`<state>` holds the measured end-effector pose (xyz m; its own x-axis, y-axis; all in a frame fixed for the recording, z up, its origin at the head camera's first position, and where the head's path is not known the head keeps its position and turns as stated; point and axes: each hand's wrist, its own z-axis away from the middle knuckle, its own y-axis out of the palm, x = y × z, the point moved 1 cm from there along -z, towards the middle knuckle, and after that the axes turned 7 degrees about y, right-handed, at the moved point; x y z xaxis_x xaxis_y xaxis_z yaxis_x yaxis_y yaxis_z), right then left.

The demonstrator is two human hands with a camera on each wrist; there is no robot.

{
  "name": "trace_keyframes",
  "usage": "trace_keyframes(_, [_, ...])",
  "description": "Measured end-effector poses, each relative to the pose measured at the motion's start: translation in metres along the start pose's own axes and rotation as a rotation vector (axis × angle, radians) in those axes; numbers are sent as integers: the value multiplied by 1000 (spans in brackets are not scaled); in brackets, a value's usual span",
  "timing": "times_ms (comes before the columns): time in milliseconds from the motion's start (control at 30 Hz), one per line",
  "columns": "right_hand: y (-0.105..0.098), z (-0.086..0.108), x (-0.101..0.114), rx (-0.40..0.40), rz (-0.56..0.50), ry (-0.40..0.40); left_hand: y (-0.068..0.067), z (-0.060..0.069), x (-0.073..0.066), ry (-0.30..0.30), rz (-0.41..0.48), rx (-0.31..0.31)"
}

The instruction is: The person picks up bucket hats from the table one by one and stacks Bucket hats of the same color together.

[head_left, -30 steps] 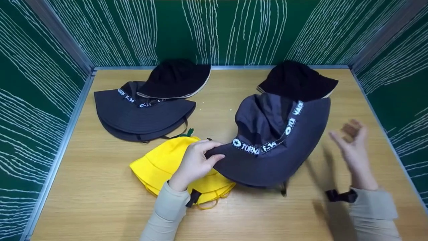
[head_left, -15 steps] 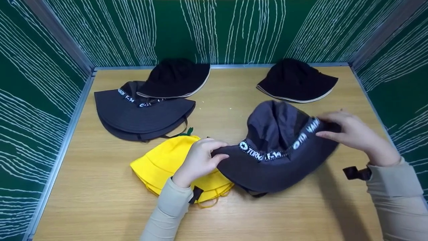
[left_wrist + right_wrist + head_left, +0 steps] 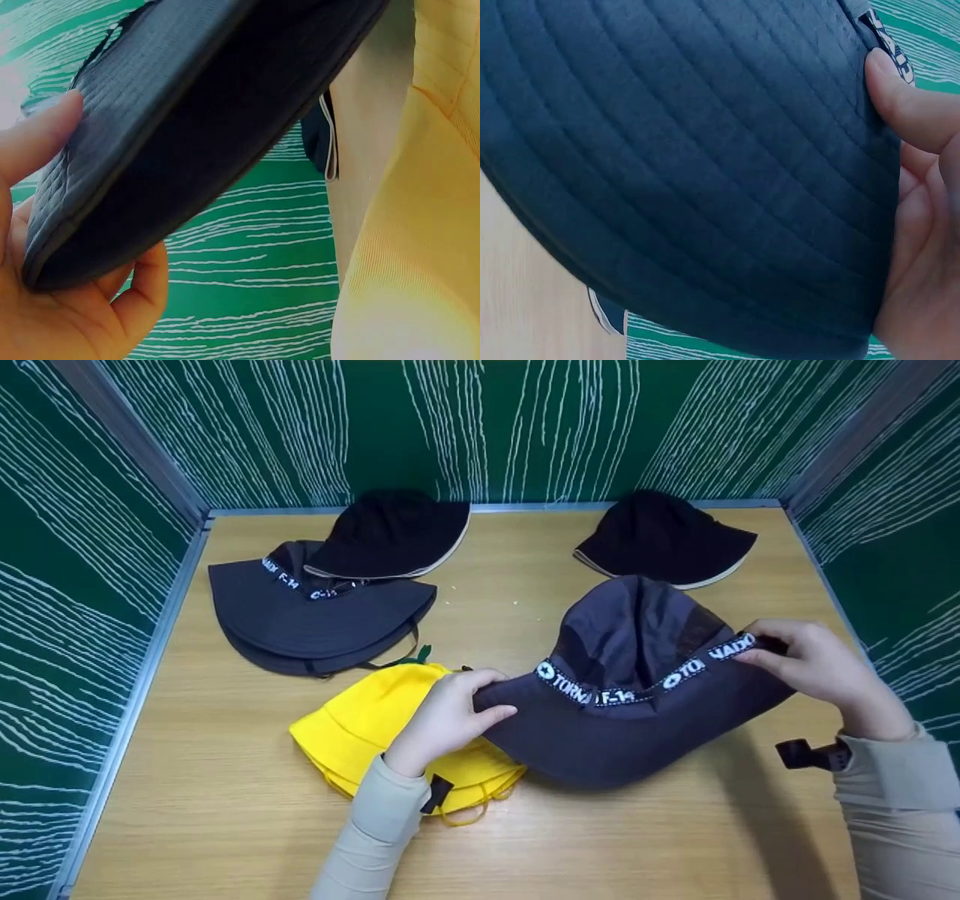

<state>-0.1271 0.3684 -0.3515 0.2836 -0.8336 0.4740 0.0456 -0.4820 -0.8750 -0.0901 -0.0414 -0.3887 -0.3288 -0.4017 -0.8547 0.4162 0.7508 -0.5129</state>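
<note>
A dark grey hat (image 3: 600, 742) with a lettered band is held up between both hands, its crown toward the back. The left hand (image 3: 450, 716) pinches the brim's left end, thumb on top, above a yellow hat (image 3: 367, 720). At the other end of the brim, the right hand (image 3: 825, 667) grips the edge beside the band. In the left wrist view the thumb lies on the stitched brim (image 3: 120, 120) with fingers beneath. The right wrist view has the thumb near the lettering on the brim (image 3: 705, 165), other fingers partly hidden behind.
On the wooden table (image 3: 195, 810), another dark grey hat (image 3: 315, 622) lies at the left, with a black hat (image 3: 397, 536) overlapping it. A second black hat (image 3: 664, 540) sits at the back right. Green walls with white lines (image 3: 495, 435) stand around the table.
The right hand has come from the open space at the right and taken hold of the brim. The grey hat has shifted right, away from the back-right black hat, and its brim is spread wider.
</note>
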Motion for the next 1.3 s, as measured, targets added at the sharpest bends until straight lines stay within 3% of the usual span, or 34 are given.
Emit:
trace_keyframes(233, [-13, 5, -9, 30, 23, 80, -2, -5, 5, -24, 0, -68])
trace_keyframes(400, [-11, -2, -17, 83, 40, 124, -1, -22, 12, -71, -61, -62])
trace_keyframes(533, [-2, -9, -30, 107, 34, 153, 1, -38, 17, -135, -118, -31])
trace_keyframes(767, [14, -22, -50, 173, 31, 232, 12, -57, 24, -177, -163, -5])
trace_keyframes(1067, [41, -36, -68, 357, 47, 354, 29, -76, 31, -350, -265, -21])
trace_keyframes(1300, [62, -36, -82, 383, 35, 346, 34, -85, 42, -434, -277, 24])
